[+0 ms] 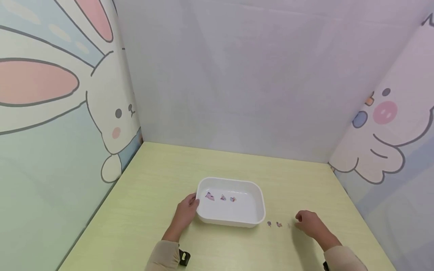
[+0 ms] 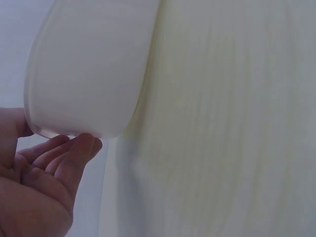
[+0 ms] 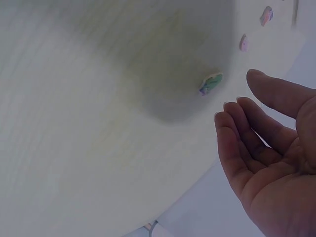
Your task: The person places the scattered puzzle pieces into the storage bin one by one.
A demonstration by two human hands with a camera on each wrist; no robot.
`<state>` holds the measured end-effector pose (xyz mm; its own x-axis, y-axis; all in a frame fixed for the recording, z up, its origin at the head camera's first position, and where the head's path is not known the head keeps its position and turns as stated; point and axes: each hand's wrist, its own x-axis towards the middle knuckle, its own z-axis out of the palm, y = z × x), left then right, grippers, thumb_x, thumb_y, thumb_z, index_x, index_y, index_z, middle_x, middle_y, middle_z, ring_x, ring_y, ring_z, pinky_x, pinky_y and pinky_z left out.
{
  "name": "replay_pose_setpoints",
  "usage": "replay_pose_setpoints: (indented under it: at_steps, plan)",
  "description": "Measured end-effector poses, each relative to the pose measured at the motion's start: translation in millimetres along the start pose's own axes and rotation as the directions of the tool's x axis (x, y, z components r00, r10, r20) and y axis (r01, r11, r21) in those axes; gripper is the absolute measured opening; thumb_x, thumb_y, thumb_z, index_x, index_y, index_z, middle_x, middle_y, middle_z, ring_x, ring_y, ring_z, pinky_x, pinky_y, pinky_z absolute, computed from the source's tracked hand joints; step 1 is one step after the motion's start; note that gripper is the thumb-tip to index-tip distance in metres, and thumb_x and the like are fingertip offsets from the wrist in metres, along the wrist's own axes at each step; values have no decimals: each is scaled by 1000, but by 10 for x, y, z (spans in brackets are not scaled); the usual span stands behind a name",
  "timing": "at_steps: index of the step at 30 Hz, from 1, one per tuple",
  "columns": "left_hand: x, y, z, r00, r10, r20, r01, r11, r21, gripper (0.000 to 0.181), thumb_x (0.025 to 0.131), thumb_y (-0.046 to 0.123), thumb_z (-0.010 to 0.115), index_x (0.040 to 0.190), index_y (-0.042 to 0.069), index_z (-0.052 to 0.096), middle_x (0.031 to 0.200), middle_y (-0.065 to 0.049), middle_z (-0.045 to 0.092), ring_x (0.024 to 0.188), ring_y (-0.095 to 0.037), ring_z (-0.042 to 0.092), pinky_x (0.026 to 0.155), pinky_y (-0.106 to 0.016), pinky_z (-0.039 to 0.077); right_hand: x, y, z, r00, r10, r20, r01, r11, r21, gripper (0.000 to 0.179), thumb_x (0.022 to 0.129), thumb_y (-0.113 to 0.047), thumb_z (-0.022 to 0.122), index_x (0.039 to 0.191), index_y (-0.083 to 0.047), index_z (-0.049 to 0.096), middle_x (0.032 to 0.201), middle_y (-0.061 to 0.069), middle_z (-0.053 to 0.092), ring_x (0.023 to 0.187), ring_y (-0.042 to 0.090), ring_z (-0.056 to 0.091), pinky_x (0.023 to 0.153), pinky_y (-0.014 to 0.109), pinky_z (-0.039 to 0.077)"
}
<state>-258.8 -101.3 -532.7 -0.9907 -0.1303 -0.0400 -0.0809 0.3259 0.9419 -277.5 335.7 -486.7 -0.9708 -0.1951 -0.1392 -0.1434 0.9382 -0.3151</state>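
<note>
My left hand (image 1: 187,209) grips the left end of a white plastic tray (image 1: 256,203), the thumb at its rim and the fingers against the outer wall (image 2: 94,74). Inside the tray lie a larger pinkish-purple piece (image 1: 210,196) and two smaller colourful ones (image 1: 223,197). My right hand (image 1: 309,223) hovers over the table right of the tray, fingers gently bent, thumb apart, nothing between them. Below its fingertips a small green-and-purple piece (image 3: 211,84) lies on the table. Further along are a pink piece (image 3: 244,43) and a multicoloured one (image 3: 266,16). Their exact kind is too small to tell.
A pale yellow table (image 1: 162,165) carries the tray. Behind it hangs a plain light curtain (image 1: 230,82). Printed panels stand at both sides, with a rabbit (image 1: 105,101) on the left and a white cartoon figure (image 1: 403,128) on the right.
</note>
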Motion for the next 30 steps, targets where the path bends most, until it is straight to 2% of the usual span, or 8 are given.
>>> replay_pose_setpoints:
  at_steps: [7, 17, 22, 30]
  plan:
    - [4, -18, 4, 1000, 8, 1, -8, 1000, 4, 41, 100, 17, 52, 135, -4, 52, 129, -21, 59, 120, -37, 55, 97, -48, 46, -39, 109, 75, 1000, 9, 5, -9, 1000, -22, 14, 81, -2, 73, 85, 6, 62, 74, 3, 53, 69, 18, 50, 62, 36, 48]
    - [6, -16, 13, 1000, 10, 2, -10, 1000, 9, 41, 101, 17, 52, 136, -4, 52, 129, -21, 59, 120, -37, 55, 97, -48, 47, -41, 167, 119, 1000, -3, -13, 2, 1000, -22, 18, 76, -1, 79, 82, 1, 62, 75, 2, 54, 70, 18, 51, 63, 37, 48]
    - [2, -20, 9, 1000, 10, -5, -10, 1000, 7, 41, 100, 17, 52, 135, -4, 52, 129, -21, 59, 120, -37, 55, 97, -48, 47, -23, 202, 144, 999, -26, -41, 25, 1000, -13, 16, 75, 3, 77, 79, 0, 62, 73, 3, 55, 66, 17, 51, 61, 36, 49]
    - [-3, -9, 8, 1000, 12, -13, -12, 1000, 2, 40, 100, 16, 53, 134, -4, 54, 128, -21, 60, 119, -37, 55, 97, -49, 46, -14, 151, 133, 999, -8, -40, 7, 1000, -23, 8, 77, 2, 69, 80, 2, 62, 73, 2, 56, 67, 18, 51, 61, 38, 48]
